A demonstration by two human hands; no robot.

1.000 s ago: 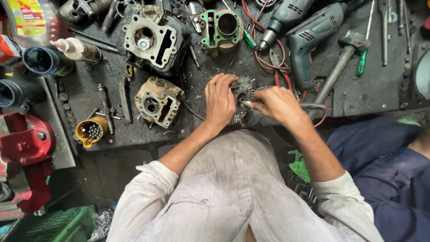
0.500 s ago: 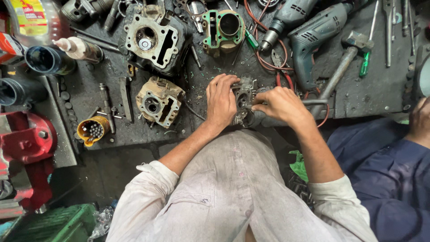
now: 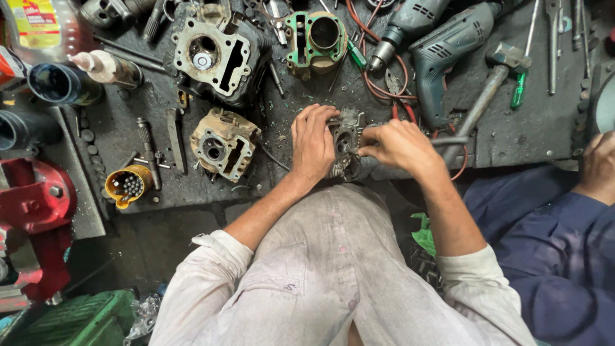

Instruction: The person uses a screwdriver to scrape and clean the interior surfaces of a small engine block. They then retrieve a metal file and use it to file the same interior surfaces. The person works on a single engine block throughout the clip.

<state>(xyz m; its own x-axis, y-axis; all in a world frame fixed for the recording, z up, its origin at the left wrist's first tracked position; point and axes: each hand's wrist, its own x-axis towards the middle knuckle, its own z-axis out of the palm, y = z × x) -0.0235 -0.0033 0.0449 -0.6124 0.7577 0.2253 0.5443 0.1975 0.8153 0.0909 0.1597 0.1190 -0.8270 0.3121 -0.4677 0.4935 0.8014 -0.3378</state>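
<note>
1. The left hand (image 3: 314,144) is wrapped around the left side of a small grey engine casting (image 3: 346,142), a cylinder head by the look of it, fingers curled over its top edge in a firm grip.
2. The right hand (image 3: 397,146) is pinched at the casting's right face, fingertips closed on something too small to make out; I cannot tell what that grip holds.
3. The casting stands at the near edge of the dark table (image 3: 512,134), right in front of the person, its long axis running away from the body and its open face turned up toward the camera.
4. Just to its left lies a tan cylinder head (image 3: 224,144), flat, ports upward.
5. Farther back sit a larger grey cylinder block (image 3: 214,54) and a green-gasketed cylinder (image 3: 317,38), both bores facing up.
6. To the right, a teal electric drill (image 3: 448,61) lies with its chuck pointing left, and a hammer (image 3: 490,90) lies slanted, head away.
7. A yellow cup of small parts (image 3: 128,186) lies on its side near the left edge.
8. Another person's hand (image 3: 599,166) and blue sleeve (image 3: 551,256) show at the far right, apart from the work.
</note>
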